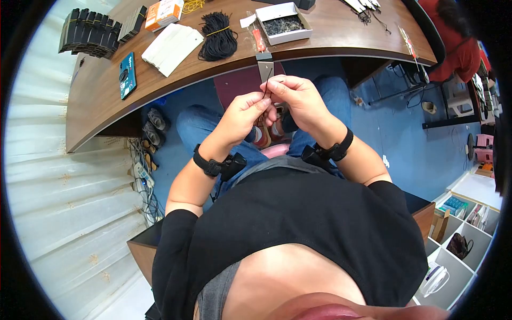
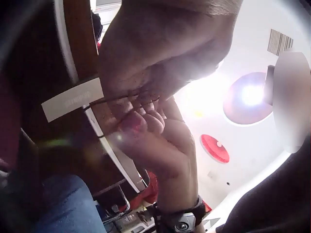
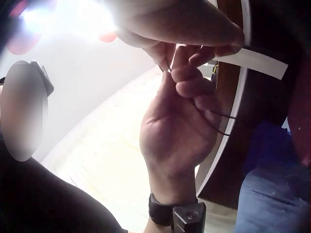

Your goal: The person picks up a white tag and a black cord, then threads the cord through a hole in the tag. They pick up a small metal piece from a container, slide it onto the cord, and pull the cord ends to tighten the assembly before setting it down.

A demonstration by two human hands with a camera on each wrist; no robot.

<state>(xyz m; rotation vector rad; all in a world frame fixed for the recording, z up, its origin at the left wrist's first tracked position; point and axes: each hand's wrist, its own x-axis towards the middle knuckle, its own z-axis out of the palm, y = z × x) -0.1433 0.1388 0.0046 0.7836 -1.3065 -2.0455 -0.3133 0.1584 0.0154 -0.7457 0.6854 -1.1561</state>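
Observation:
Both hands meet in front of the desk edge, over the person's lap. Between thumb and fingers the left hand (image 1: pixel 238 118) pinches a thin black cord (image 2: pixel 112 100). The right hand (image 1: pixel 303 100) pinches the same cord close beside it, fingertips almost touching the left ones. In the right wrist view, two strands of the cord (image 3: pixel 209 125) run out past the left palm. A flat, pale hang tag (image 2: pixel 73 100) with faint lettering lies by the fingers, beyond the hands in the head view. Fingers hide the part of the cord being worked.
On the desk (image 1: pixel 112 114) lie a tied bundle of black cords (image 1: pixel 218 40), a stack of white tags (image 1: pixel 172 50), a blue packet (image 1: pixel 127 77) and banded black tags (image 1: pixel 90 33). A white box (image 1: pixel 282 38) holds small dark pieces. Someone in red (image 1: pixel 458 45) sits at right.

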